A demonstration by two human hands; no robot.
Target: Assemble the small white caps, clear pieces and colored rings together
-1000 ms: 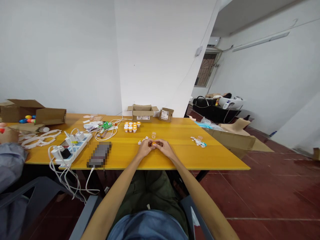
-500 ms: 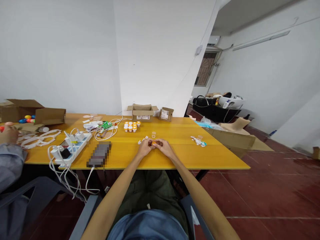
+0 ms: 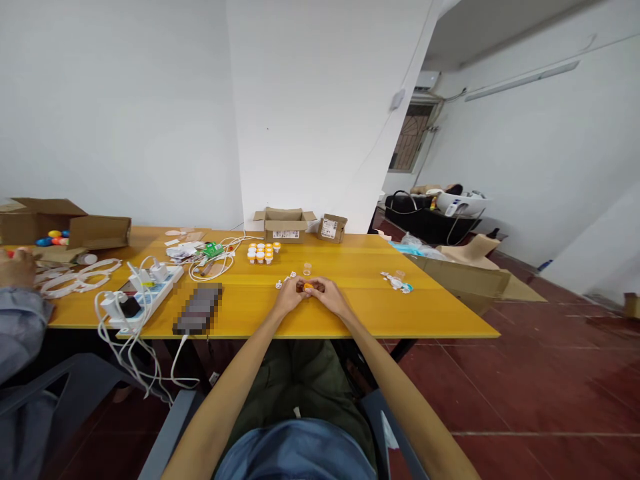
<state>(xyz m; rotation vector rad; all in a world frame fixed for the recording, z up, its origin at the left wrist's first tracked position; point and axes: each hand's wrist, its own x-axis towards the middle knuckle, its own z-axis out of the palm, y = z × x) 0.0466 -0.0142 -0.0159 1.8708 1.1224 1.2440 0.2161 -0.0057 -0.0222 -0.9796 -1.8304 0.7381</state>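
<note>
Both my left hand (image 3: 289, 294) and my right hand (image 3: 327, 293) are closed around a small round orange piece (image 3: 307, 287), held between the fingertips just above the table. It resembles an orange cap, though the fingers cover most of it. Right behind my hands stands a small clear plastic cup (image 3: 307, 269). Small white parts (image 3: 280, 284) lie beside my left hand. Farther back, several small containers with orange-and-white tops (image 3: 261, 255) stand grouped in rows. More white and teal parts (image 3: 399, 283) lie in a loose pile to the right.
A phone (image 3: 199, 309) and a power strip (image 3: 150, 300) with tangled white cables lie to the left. Two cardboard boxes (image 3: 285, 225) stand against the wall. A co-worker's hand (image 3: 19, 268) is at far left near a box of coloured balls (image 3: 54, 238). A large carton (image 3: 455, 283) adjoins the table's right side.
My hands stay in the same place, with only slight finger movement around the orange piece. The co-worker's hand at far left has shifted slightly downward.
</note>
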